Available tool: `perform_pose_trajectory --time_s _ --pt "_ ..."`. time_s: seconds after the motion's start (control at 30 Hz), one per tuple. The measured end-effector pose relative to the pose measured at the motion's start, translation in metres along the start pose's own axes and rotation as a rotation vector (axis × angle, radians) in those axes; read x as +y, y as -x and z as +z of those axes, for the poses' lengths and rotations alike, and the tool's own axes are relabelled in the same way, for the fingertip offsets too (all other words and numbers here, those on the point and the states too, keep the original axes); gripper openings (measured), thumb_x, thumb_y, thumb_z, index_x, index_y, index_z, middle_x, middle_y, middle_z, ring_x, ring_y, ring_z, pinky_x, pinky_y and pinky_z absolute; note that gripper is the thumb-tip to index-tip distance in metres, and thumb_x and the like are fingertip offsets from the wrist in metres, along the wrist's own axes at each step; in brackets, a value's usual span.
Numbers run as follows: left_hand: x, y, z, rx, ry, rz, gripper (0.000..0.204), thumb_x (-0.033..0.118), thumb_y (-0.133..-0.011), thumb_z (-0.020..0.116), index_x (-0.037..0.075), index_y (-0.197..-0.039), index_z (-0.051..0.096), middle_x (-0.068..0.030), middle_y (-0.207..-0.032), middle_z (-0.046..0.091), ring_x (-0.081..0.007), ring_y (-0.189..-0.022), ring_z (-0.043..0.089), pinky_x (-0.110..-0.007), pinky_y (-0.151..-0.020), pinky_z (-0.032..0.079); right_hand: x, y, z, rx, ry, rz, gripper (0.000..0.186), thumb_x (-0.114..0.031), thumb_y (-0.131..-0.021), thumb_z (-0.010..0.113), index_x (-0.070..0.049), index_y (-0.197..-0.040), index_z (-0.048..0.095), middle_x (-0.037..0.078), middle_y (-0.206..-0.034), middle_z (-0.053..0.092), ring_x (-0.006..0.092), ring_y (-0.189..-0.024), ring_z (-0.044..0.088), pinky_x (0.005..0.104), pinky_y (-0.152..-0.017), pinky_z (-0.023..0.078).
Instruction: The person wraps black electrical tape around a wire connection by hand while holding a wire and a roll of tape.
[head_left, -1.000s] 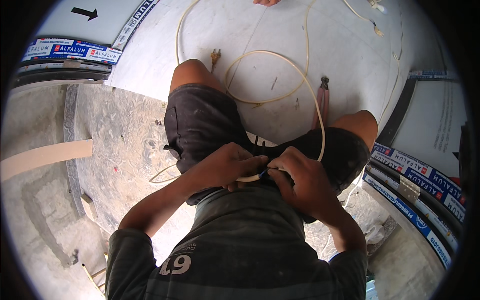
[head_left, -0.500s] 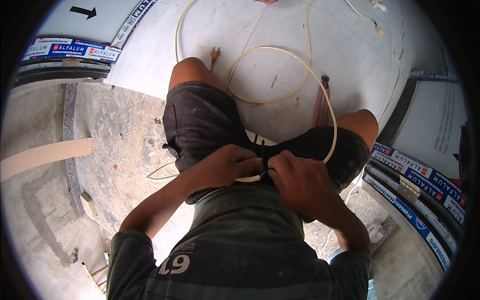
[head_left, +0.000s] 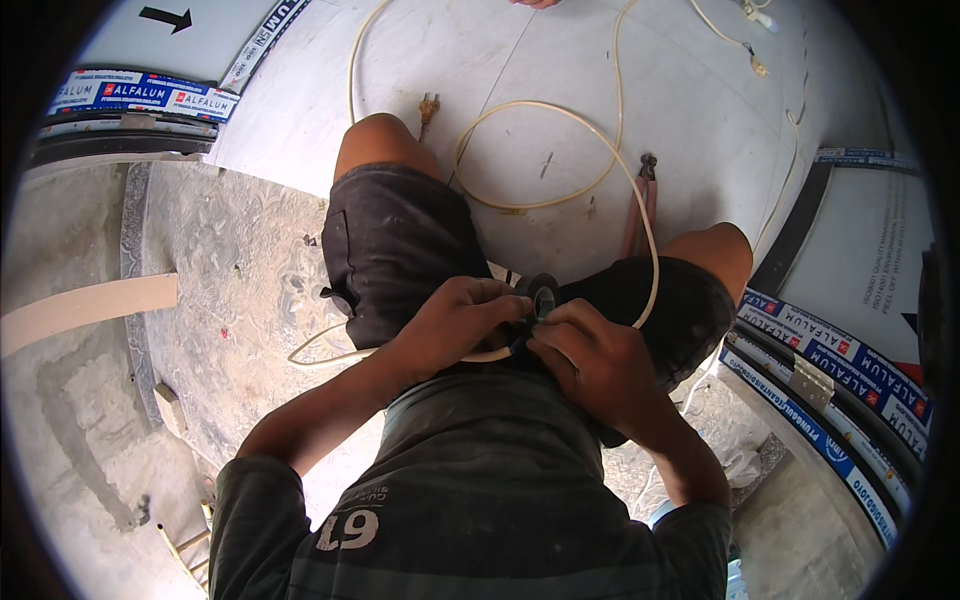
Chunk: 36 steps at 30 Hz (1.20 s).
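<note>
Pale smooth floor point(head_left: 560, 60) fills the upper part of the view, its left edge meeting a rough, patterned floor point(head_left: 245, 260) beside the seated person. Over the lap, the left hand point(head_left: 460, 320) has thumb and forefinger drawn together against the left side of a dark ring-shaped roll point(head_left: 541, 283), which stands between the two hands. The right hand point(head_left: 595, 350) pinches, thumb to fingers, at the blue end point(head_left: 518, 346) of a pale cable point(head_left: 485, 356); the fingers partly hide that spot. Left of the hands, the cable passes under the left forearm and bends back past the thigh. A length of pale cord crosses the right thigh and loops over the floor ahead, between a two-pin plug point(head_left: 428, 108) near the left knee and a pink-handled cutter point(head_left: 640, 205) near the right. Farther out, blue-and-white edged panels bound the space at left point(head_left: 140, 95) and right point(head_left: 840, 370), both well apart from the elbows.
</note>
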<state>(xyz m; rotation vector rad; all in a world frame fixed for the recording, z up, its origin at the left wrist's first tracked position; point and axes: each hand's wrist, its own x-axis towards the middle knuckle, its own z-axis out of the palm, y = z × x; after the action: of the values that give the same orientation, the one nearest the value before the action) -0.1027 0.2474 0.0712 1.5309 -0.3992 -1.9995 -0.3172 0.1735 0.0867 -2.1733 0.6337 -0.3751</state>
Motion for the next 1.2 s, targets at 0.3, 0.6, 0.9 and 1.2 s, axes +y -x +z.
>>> perform_pose_trajectory --time_s 0.3,0.6,0.9,1.2 --pt "-0.005 0.001 0.009 0.184 0.031 0.334 0.023 0.023 -0.101 0.078 0.001 -0.106 0.075 -0.0008 -0.089 0.071 -0.0049 -0.074 0.062 -0.023 -0.067 0.050 0.012 -0.005 -0.001 0.020 -0.176 0.104 0.015 -0.004 -0.089 0.079 -0.003 -0.103 0.077 0.015 -0.094 0.075 0.0364 -0.084 0.076 0.0420 -0.069 0.060" --pt "-0.013 0.006 0.014 0.236 -0.338 1.007 0.020 0.011 -0.085 0.090 0.010 -0.102 0.081 0.0005 -0.095 0.069 -0.0084 -0.079 0.065 -0.026 -0.065 0.052 0.026 -0.022 -0.019 -0.147 -0.581 0.503 0.020 -0.007 -0.094 0.075 0.004 -0.111 0.076 0.012 -0.090 0.079 0.0190 -0.084 0.077 0.0331 -0.074 0.057" --pt "-0.032 0.011 0.023 0.343 -1.034 1.145 0.031 0.013 -0.069 0.096 0.020 -0.097 0.083 -0.0011 -0.100 0.056 -0.0171 -0.084 0.064 -0.030 -0.062 0.055 0.038 -0.029 -0.032 -0.321 -0.877 0.485 0.024 -0.009 -0.097 0.075 0.005 -0.116 0.075 0.007 -0.100 0.077 0.0089 -0.093 0.070 0.0257 -0.081 0.054" --pt "-0.020 0.013 0.023 0.308 -0.633 0.945 0.022 0.007 -0.082 0.086 0.003 -0.102 0.079 -0.0122 -0.101 0.070 -0.0218 -0.086 0.071 -0.036 -0.074 0.058 0.022 -0.024 -0.037 -0.272 -0.548 0.306 0.025 -0.013 -0.089 0.081 0.003 -0.108 0.076 0.010 -0.093 0.078 0.0078 -0.084 0.069 0.0284 -0.074 0.056"
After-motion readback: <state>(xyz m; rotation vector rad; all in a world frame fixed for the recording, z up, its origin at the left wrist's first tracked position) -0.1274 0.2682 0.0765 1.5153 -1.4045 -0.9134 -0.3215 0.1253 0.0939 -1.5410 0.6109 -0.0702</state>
